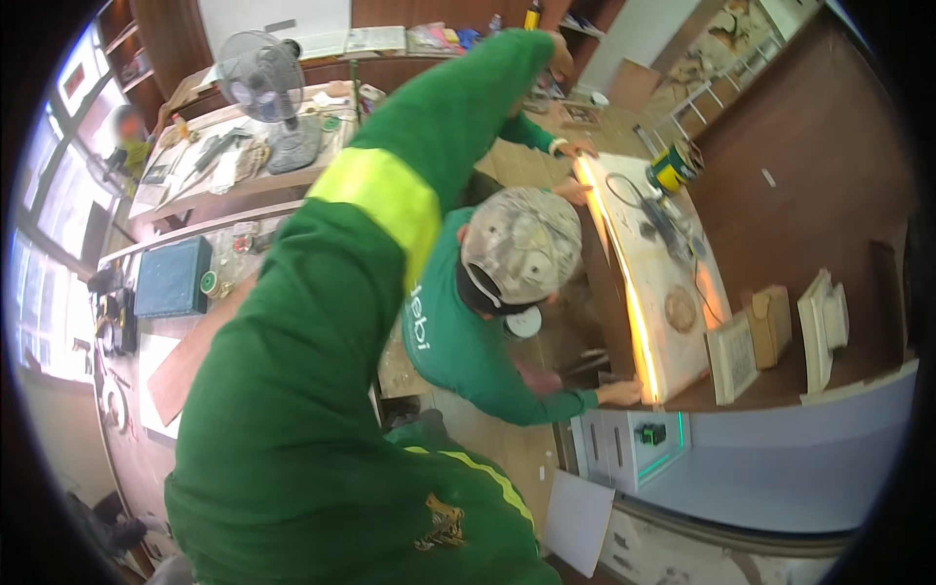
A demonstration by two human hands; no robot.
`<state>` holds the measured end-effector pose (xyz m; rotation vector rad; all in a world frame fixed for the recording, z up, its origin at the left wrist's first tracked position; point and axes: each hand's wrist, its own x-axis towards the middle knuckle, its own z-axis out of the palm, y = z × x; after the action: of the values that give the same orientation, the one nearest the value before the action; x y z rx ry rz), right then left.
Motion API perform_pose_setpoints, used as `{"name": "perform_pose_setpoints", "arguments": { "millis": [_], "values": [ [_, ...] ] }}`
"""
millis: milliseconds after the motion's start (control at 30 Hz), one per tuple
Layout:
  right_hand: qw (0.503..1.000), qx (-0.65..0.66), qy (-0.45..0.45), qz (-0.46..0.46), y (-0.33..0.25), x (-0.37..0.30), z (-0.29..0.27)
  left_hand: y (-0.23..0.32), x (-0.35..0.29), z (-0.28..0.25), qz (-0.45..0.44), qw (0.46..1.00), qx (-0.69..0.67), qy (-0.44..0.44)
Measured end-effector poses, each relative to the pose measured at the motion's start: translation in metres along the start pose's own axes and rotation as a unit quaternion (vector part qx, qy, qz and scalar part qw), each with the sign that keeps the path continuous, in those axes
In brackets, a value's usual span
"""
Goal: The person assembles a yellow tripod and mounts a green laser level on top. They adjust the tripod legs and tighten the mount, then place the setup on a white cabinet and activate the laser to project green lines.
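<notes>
My left arm, in a green sleeve with a yellow band, reaches up across the view. Only a sliver of my left hand (563, 58) shows past the cuff; its fingers are hidden, and I cannot see it holding anything. My right hand is out of view. Below my arm a co-worker in a camouflage cap (526, 244) bends over a pale board (673, 283) with a glowing light strip (634, 302) along its edge. That person's hands touch the strip's near end and its upper part. Another hand (577, 149) with a wristband, from a green sleeve, rests at its far end.
On the board lie a yellow-and-dark can (673, 168), a corded tool (671, 234) and a round disc (681, 308). Pale moulding pieces (731, 356) stand beside it. Leftward, benches carry a fan (263, 83) and a teal case (174, 277). A green-lit laser level (651, 434) sits in a cabinet.
</notes>
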<state>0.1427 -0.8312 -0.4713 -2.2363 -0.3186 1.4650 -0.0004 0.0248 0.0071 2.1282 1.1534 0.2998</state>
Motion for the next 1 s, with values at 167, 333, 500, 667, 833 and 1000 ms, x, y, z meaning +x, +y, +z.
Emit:
{"name": "perform_pose_setpoints", "arguments": {
  "millis": [167,333,500,667,833,1000],
  "values": [
    [0.999,-0.02,-0.015,0.026,0.032,0.012,-0.012,0.007,-0.133,-0.002,0.345,0.93,0.0,0.125],
    [0.997,-0.009,-0.013,0.079,0.123,0.0,0.003,0.054,-0.358,0.124,0.522,0.744,-0.239,-0.342],
    [0.991,-0.118,-0.049,0.043,0.208,0.013,-0.022,0.068,-0.451,0.299,0.404,0.685,-0.234,-0.559],
    [0.974,0.18,0.037,0.131,0.21,0.007,-0.073,0.104,-0.5,0.435,0.26,0.741,-0.251,-0.566],
    [0.965,0.238,0.068,0.083,0.194,-0.016,-0.097,0.141,-0.488,0.447,0.29,0.71,-0.178,-0.617],
    [0.959,0.235,0.053,0.149,0.255,-0.028,-0.073,0.181,-0.489,0.471,0.301,0.704,-0.111,-0.634]
  ]
}}
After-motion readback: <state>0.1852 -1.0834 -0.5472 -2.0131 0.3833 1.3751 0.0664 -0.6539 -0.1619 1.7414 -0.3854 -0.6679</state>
